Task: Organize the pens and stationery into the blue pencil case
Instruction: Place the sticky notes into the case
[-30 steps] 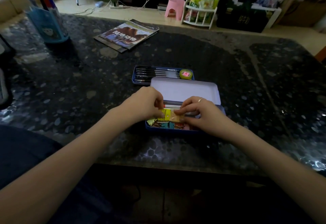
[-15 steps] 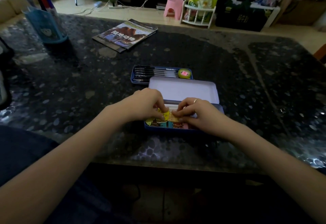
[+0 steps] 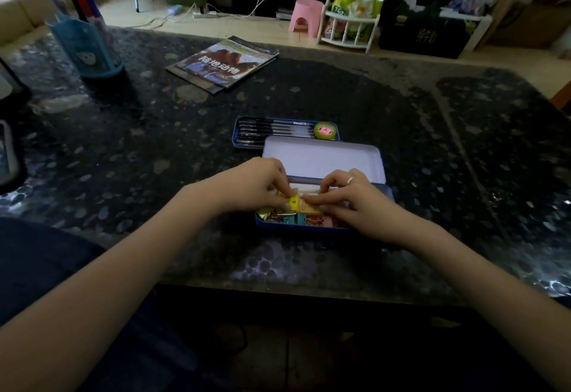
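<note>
The blue pencil case (image 3: 304, 229) lies open near the table's front edge, its pale lid (image 3: 324, 158) tipped back. Inside it are small coloured binder clips and erasers (image 3: 289, 217) and a white bar. My left hand (image 3: 253, 183) pinches a yellow clip (image 3: 293, 201) over the case. My right hand (image 3: 352, 198) rests fingers-down in the case, touching the items beside the clip; whether it grips one is hidden. Behind the lid sits a blue inner tray (image 3: 239, 141) with several black pens (image 3: 272, 129) and a round green and pink thing (image 3: 325, 130).
A magazine (image 3: 222, 64) lies at the back of the dark speckled table (image 3: 432, 144). A blue pen holder (image 3: 88, 50) with markers stands at the back left. Dark objects sit at the left edge. A pink stool (image 3: 306, 17) and a white rack are on the floor beyond.
Both hands stayed over the case and shifted the small items slightly. My left fingers lifted the yellow clip a little. The camera drifted slightly.
</note>
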